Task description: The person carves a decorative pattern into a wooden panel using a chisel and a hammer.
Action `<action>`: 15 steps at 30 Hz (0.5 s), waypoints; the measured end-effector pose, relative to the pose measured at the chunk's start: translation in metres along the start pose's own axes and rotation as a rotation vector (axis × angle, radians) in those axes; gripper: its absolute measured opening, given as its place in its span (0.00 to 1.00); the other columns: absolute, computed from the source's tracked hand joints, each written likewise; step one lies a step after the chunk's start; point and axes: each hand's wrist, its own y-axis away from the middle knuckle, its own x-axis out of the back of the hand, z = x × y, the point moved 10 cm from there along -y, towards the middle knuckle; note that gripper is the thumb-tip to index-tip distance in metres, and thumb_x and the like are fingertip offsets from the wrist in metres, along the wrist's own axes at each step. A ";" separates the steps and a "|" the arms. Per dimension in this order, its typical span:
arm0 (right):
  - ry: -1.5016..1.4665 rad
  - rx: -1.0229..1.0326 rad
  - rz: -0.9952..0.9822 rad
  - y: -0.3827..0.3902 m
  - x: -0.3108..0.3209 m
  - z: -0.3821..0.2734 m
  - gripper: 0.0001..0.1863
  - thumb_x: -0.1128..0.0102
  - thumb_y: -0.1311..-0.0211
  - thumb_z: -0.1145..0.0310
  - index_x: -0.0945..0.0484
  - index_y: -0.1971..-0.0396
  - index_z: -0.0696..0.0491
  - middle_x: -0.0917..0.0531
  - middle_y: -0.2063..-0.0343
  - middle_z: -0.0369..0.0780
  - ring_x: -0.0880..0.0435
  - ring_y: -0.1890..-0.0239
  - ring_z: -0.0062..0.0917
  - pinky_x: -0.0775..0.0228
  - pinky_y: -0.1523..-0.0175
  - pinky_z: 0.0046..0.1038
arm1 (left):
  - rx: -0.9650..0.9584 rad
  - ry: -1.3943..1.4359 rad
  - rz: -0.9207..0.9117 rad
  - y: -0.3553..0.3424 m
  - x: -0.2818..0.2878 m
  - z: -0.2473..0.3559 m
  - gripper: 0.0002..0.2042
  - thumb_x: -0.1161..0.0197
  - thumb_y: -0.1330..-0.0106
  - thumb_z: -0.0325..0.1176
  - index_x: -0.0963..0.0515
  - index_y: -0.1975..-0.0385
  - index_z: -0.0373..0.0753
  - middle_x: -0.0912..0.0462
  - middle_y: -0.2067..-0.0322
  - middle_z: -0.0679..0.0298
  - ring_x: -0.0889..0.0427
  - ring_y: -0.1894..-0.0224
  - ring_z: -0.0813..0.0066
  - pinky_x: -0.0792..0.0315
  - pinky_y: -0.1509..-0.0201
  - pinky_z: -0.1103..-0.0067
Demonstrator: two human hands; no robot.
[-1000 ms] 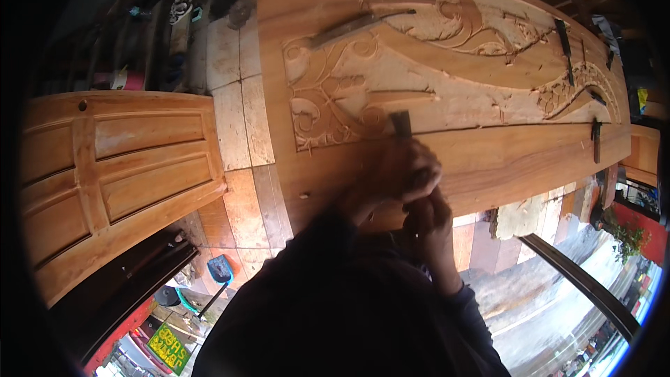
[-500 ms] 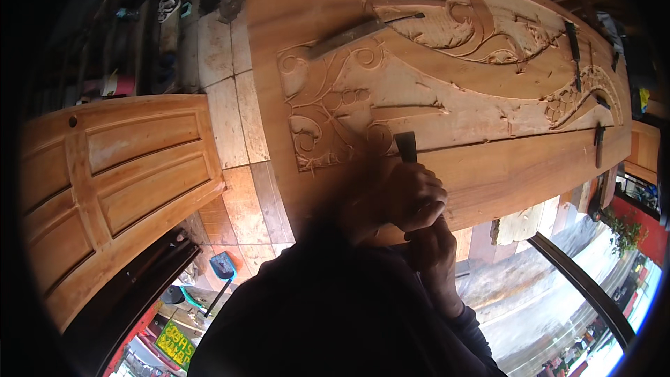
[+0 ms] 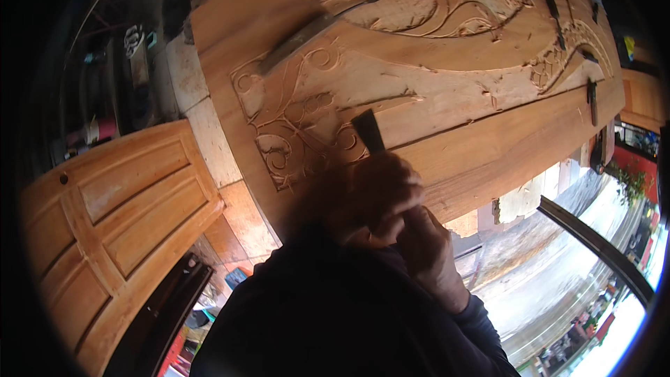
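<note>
Two hands, yours, one ahead of the other at the near edge of a carved wooden panel (image 3: 516, 124). Left hand (image 3: 384, 192) — fist closed around a flat chisel (image 3: 368, 132), its blade slanting forward and leftward over the panel, beside the scrollwork. Right hand (image 3: 427, 241) — fingers curled, close behind the left, forearm angled up from the lower right; whether it grips the handle, cannot tell. One long tool (image 3: 300, 44), lying across the panel's farther carving.

Looking down from head height, wide and fisheye-bent, close above left hand (image 3: 387, 185) and right hand (image 3: 430, 241), facing across carved wooden panel (image 3: 447, 84).
</note>
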 end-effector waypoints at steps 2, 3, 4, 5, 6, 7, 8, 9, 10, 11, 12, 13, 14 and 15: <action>-0.206 -0.134 0.001 0.015 0.006 0.020 0.13 0.43 0.29 0.74 0.22 0.48 0.62 0.16 0.55 0.48 0.13 0.62 0.30 0.21 0.57 0.27 | -0.058 -0.036 -0.031 0.005 -0.011 0.012 0.14 0.33 0.44 0.45 0.18 0.71 0.40 0.24 0.76 0.62 0.20 0.72 0.61 0.27 0.66 0.69; -0.377 -0.273 -0.001 0.036 0.002 0.046 0.13 0.44 0.27 0.72 0.22 0.48 0.62 0.15 0.56 0.47 0.14 0.61 0.27 0.22 0.57 0.26 | -0.045 -0.071 -0.061 0.009 -0.023 0.014 0.14 0.32 0.43 0.46 0.18 0.71 0.40 0.24 0.76 0.62 0.20 0.72 0.62 0.27 0.66 0.69; -0.552 -0.413 -0.005 0.052 -0.004 0.067 0.13 0.44 0.25 0.71 0.22 0.48 0.63 0.14 0.57 0.45 0.14 0.61 0.24 0.23 0.57 0.24 | 0.029 -0.045 -0.226 0.007 -0.042 0.009 0.14 0.33 0.41 0.46 0.20 0.75 0.41 0.23 0.75 0.61 0.21 0.73 0.61 0.27 0.67 0.68; -0.610 -0.455 0.053 0.060 -0.002 0.076 0.13 0.45 0.24 0.70 0.21 0.48 0.62 0.14 0.58 0.43 0.16 0.61 0.21 0.23 0.57 0.23 | 0.053 -0.036 -0.282 0.008 -0.055 0.006 0.13 0.33 0.40 0.45 0.21 0.76 0.42 0.22 0.76 0.61 0.21 0.73 0.60 0.27 0.67 0.68; -0.666 -0.503 0.108 0.067 -0.001 0.084 0.13 0.46 0.23 0.69 0.21 0.48 0.62 0.14 0.58 0.42 0.17 0.61 0.19 0.24 0.58 0.23 | 0.081 -0.024 -0.335 0.008 -0.070 0.002 0.13 0.34 0.40 0.45 0.22 0.77 0.42 0.22 0.76 0.61 0.21 0.74 0.60 0.27 0.67 0.68; -0.614 -0.472 0.122 0.071 0.000 0.088 0.13 0.46 0.23 0.71 0.21 0.47 0.62 0.14 0.59 0.42 0.17 0.62 0.19 0.24 0.59 0.23 | 0.111 -0.015 -0.387 0.010 -0.080 -0.002 0.13 0.34 0.40 0.44 0.22 0.79 0.43 0.22 0.77 0.61 0.22 0.75 0.59 0.27 0.67 0.67; -0.561 -0.436 0.136 0.072 0.000 0.091 0.14 0.47 0.24 0.73 0.22 0.45 0.62 0.14 0.59 0.43 0.17 0.63 0.20 0.24 0.60 0.22 | 0.199 0.013 -0.416 0.013 -0.083 -0.010 0.12 0.35 0.41 0.41 0.24 0.82 0.42 0.21 0.78 0.60 0.20 0.73 0.58 0.26 0.67 0.66; -0.506 -0.404 0.160 0.071 0.002 0.092 0.15 0.47 0.24 0.75 0.22 0.43 0.62 0.14 0.60 0.43 0.16 0.64 0.20 0.24 0.61 0.22 | 0.211 0.021 -0.423 0.014 -0.083 -0.012 0.12 0.36 0.41 0.41 0.24 0.82 0.42 0.21 0.79 0.59 0.19 0.73 0.57 0.26 0.67 0.65; -0.286 -0.289 0.163 0.065 0.004 0.079 0.16 0.47 0.25 0.77 0.23 0.42 0.62 0.14 0.60 0.44 0.16 0.65 0.21 0.24 0.62 0.21 | 0.223 0.028 -0.428 0.015 -0.082 -0.014 0.11 0.37 0.41 0.40 0.24 0.82 0.43 0.21 0.80 0.59 0.19 0.73 0.57 0.26 0.67 0.64; -0.066 -0.170 0.162 0.059 0.002 0.062 0.17 0.46 0.26 0.78 0.23 0.41 0.62 0.14 0.60 0.44 0.16 0.66 0.22 0.24 0.63 0.21 | 0.235 0.032 -0.431 0.015 -0.081 -0.017 0.11 0.37 0.41 0.39 0.24 0.82 0.43 0.22 0.80 0.59 0.19 0.72 0.57 0.26 0.67 0.63; -0.071 -0.184 0.166 0.058 0.002 0.061 0.19 0.46 0.29 0.82 0.24 0.39 0.62 0.15 0.59 0.47 0.15 0.66 0.24 0.23 0.63 0.22 | 0.259 0.048 -0.444 0.012 -0.078 -0.020 0.11 0.38 0.41 0.39 0.24 0.82 0.43 0.21 0.80 0.59 0.19 0.72 0.56 0.25 0.67 0.63; -0.076 -0.194 0.173 0.055 0.002 0.062 0.22 0.46 0.31 0.86 0.25 0.38 0.62 0.16 0.57 0.50 0.15 0.67 0.27 0.22 0.64 0.24 | 0.283 0.065 -0.456 0.005 -0.074 -0.023 0.11 0.39 0.41 0.39 0.24 0.83 0.43 0.21 0.80 0.59 0.19 0.73 0.56 0.25 0.67 0.62; -0.027 -0.151 0.153 0.045 0.007 0.056 0.22 0.46 0.32 0.86 0.25 0.38 0.62 0.16 0.56 0.51 0.14 0.67 0.28 0.22 0.63 0.25 | 0.307 0.081 -0.468 0.001 -0.072 -0.026 0.11 0.40 0.40 0.38 0.24 0.83 0.43 0.21 0.80 0.58 0.18 0.73 0.55 0.25 0.67 0.61; 0.019 -0.112 0.136 0.037 0.009 0.050 0.23 0.45 0.33 0.87 0.25 0.38 0.62 0.16 0.54 0.53 0.14 0.66 0.29 0.21 0.63 0.26 | 0.323 0.054 -0.458 0.000 -0.069 -0.028 0.11 0.41 0.40 0.39 0.24 0.83 0.43 0.21 0.80 0.58 0.19 0.73 0.54 0.25 0.67 0.61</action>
